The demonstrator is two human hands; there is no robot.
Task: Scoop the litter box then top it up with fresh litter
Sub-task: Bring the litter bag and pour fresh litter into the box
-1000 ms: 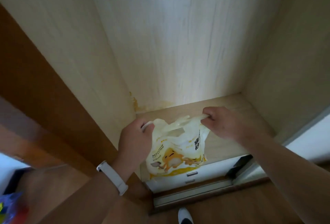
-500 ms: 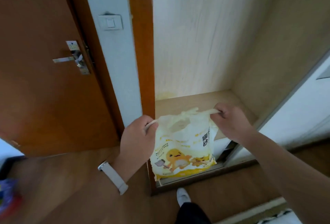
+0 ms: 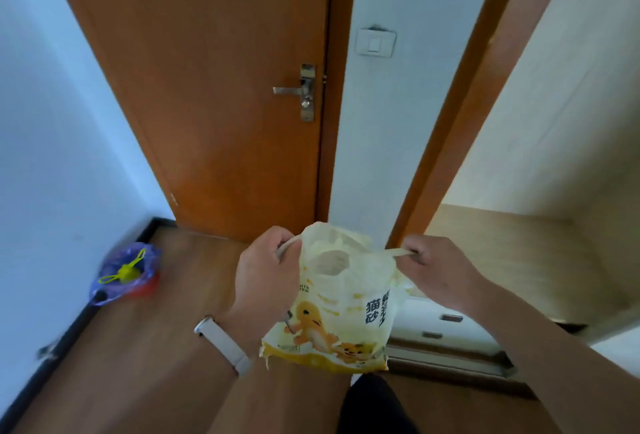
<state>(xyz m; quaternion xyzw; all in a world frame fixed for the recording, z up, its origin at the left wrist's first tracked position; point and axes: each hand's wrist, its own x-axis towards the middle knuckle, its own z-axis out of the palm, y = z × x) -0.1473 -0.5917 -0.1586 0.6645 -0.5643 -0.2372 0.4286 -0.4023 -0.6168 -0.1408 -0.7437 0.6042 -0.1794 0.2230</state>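
A yellow and white bag of cat litter (image 3: 341,312) with cartoon cats printed on it hangs in the air in front of me, above the wooden floor. My left hand (image 3: 265,277) grips the bag's top left corner. My right hand (image 3: 438,269) grips the top right corner, pulling the top edge taut. The bag's mouth gapes a little between my hands. No litter box is in view.
A closed brown door (image 3: 221,87) with a metal handle (image 3: 294,90) stands ahead. A bin lined with a purple bag (image 3: 126,272) holding a yellow tool sits by the left wall. An open light-wood cupboard (image 3: 512,250) lies to the right.
The view has swung left from inside the cupboard to the door and hallway. Both hands have carried the bag out of the cupboard, keeping the same hold.
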